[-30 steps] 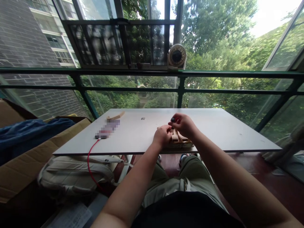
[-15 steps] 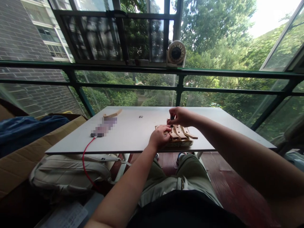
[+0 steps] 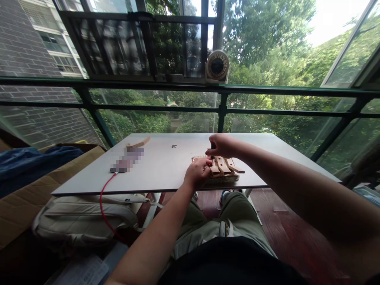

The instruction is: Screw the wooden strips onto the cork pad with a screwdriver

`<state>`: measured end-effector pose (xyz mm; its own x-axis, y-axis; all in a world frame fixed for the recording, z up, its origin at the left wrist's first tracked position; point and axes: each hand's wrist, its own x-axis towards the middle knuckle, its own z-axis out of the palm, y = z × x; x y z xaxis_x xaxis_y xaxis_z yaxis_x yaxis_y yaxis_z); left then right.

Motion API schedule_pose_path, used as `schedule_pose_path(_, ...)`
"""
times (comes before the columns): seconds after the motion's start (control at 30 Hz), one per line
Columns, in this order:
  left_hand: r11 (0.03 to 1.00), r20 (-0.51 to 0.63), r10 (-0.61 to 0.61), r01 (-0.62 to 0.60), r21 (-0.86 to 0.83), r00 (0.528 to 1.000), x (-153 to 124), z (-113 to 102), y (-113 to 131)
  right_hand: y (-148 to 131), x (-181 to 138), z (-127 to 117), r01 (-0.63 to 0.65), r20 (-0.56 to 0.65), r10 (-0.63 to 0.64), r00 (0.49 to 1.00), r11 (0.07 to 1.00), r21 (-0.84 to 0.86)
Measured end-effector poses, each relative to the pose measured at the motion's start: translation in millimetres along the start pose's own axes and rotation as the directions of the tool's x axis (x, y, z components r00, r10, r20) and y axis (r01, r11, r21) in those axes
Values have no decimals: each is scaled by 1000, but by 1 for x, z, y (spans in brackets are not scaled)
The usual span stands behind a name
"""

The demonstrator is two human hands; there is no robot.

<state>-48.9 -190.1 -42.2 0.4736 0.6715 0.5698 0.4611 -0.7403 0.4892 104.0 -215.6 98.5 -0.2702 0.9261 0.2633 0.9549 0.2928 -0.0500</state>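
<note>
Fingers (image 3: pixel 211 152) of the right hand (image 3: pixel 223 145) close around a dark, slender tool (image 3: pixel 213 146), held roughly upright over the left end of a wooden slatted piece (image 3: pixel 222 179) on a white table (image 3: pixel 282 166). Whether the tool's tip touches the wood is too small to tell. With twelve o'clock toward the windows and the table's middle as the hub, the slatted piece sits at about five o'clock, close to the near edge.

Its pale base appears longest from nine to three o'clock, in line with that edge. The slats (image 3: pixel 222 166) lie across it, their long axes slanting from about eleven toward five; the rightmost slat (image 3: pixel 236 168) swings farther, its near end pointing to about four and jutting past the base.

The left hand (image 3: pixel 196 173) rests at the base's nine o'clock end, fingers bent and partly spread, touching the wood beside the leftmost slat; how firmly they grip, or whether they pinch anything small, cannot be told.

Elsewhere on the tabletop, small dark pieces (image 3: pixel 173 146) lie between ten and eleven o'clock, a curved wooden strip (image 3: pixel 139 142) at ten, and a pixelated device (image 3: pixel 126 162) at nine, a red cable (image 3: pixel 102 202) trailing from it over the edge. A round fan (image 3: pixel 217 65) stands at twelve, by the window rail; a pale backpack (image 3: pixel 86 215) lies below at eight.
</note>
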Motion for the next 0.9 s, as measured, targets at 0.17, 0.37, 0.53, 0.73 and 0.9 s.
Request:
schedule_pose_path(0.17,1000,-5,-3,3,-1,1000,-1,0,0,1,-2,-1,-20,17,21,1000,999,-39)
schedule_pose_path(0.37,1000,-8,-3,3,-4,1000,-1,0,1,3,-2,-3,-35,12,36,999,996,-79)
schedule_pose_path(0.53,1000,-5,-6,6,-5,1000,-1,-1,2,5,-2,-2,-33,9,34,999,994,-106)
schedule_pose_path(0.73,1000,-7,-12,12,-6,1000,-1,-1,2,4,-3,-4,-45,0,45,999,988,-150)
schedule_pose_path(0.9,1000,-8,-8,8,-18,1000,0,-1,2,-5,-6,-5,-99,-18,97,995,976,-196)
